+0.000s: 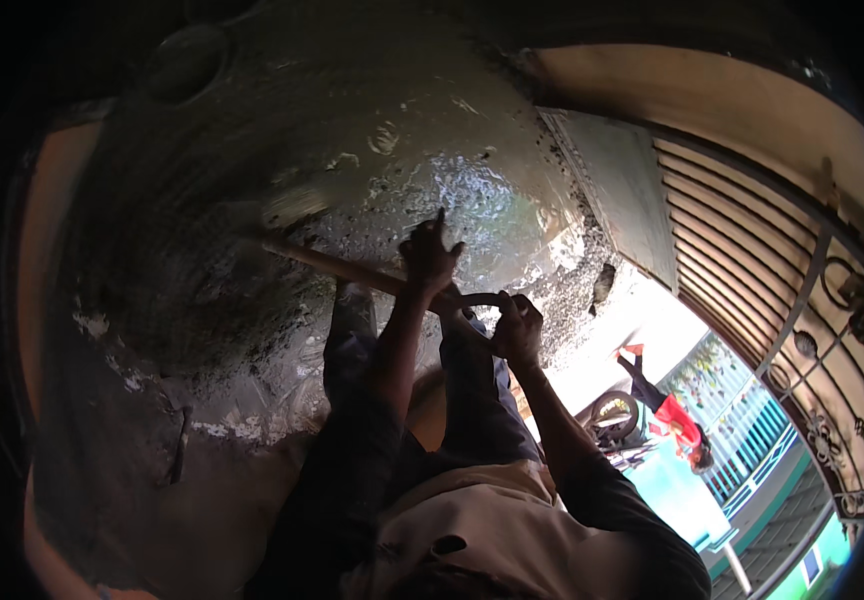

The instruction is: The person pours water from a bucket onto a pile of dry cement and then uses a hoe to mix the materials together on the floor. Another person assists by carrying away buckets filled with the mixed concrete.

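A long wooden-looking shaft with a curved grip at its end, seemingly a shovel (332, 265), slants from my body to the far left. My right hand (520, 330) is closed around the curved grip. Over the shaft reaches my left hand (432, 255), with index finger and thumb stretched apart and nothing seen in it; my forearm crosses above the wood. The tool's far end is blurred in a dark, wet, grey mix (202, 290) that looks like mortar. Shiny water (477, 195) lies on the mix beyond my left hand.
A round rim (187, 65) shows dimly at the far left. A dark lump (603, 285) lies by the bright floor edge. At the right stand a barred metal gate (752, 240), a wheel (614, 415) and a person in red (680, 420). A dark stick (181, 445) lies near left.
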`<state>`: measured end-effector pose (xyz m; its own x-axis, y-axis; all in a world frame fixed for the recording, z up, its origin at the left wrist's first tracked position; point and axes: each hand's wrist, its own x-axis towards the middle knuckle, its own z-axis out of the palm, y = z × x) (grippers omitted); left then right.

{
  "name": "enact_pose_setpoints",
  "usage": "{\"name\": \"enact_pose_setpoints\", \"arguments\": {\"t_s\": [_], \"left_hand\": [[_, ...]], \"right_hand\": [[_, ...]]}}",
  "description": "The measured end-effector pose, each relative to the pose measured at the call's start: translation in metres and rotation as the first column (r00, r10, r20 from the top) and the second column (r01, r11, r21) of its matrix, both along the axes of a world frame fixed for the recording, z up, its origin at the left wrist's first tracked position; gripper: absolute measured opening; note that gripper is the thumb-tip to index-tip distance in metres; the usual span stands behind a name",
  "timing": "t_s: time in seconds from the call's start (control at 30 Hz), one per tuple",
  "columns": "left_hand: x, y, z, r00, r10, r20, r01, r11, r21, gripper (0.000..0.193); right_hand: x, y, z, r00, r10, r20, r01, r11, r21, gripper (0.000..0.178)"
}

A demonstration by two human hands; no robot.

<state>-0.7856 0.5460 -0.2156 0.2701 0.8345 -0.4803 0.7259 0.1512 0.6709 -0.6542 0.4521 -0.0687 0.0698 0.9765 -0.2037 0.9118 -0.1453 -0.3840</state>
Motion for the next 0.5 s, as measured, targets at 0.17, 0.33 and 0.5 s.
{"name": "enact_pose_setpoints", "arguments": {"t_s": [0.17,0.33,0.5], "left_hand": [[-0.115,-0.043,-0.094,0.629,0.414,-0.658,-0.245,0.909,0.338,0.077],[-0.194,-0.07,-0.152,-0.012,1.0,0.013,-0.488,0.005,-0.873,0.041],[-0.165,-0.097,-0.168,-0.158,0.983,-0.097,-0.473,-0.161,-0.866,0.022]], "right_hand": [[-0.001,0.015,0.009,0.989,-0.133,-0.062,0.123,0.981,-0.148,0.03],[-0.014,-0.033,0.006,0.633,-0.747,-0.204,0.596,0.638,-0.487,0.035],[-0.001,-0.029,0.024,0.965,-0.204,-0.162,0.166,0.96,-0.225,0.021]]}}
